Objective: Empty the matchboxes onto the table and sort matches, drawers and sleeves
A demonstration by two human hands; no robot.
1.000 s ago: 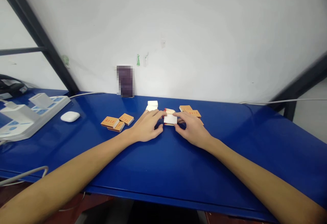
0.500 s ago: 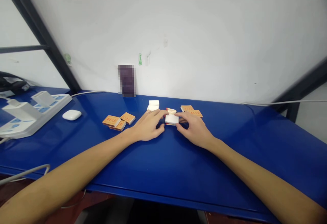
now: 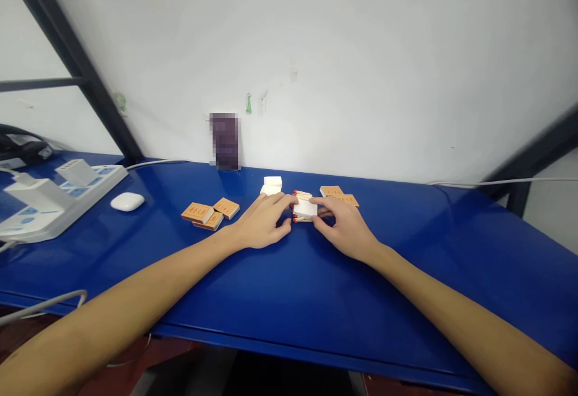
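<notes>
White matchbox tray point(image 3: 306, 209) sits on the blue desktop point(image 3: 280, 312) between two bare hands, about equally near. From the right hand point(image 3: 347, 226), thumb and forefinger apparently pinching its three-o'clock end, I'd put it toward ten; from the left hand point(image 3: 264, 222), fingers parted, toward three. Matches point(image 3: 303, 195) around it run nine-to-three, red heads at nine.
</notes>
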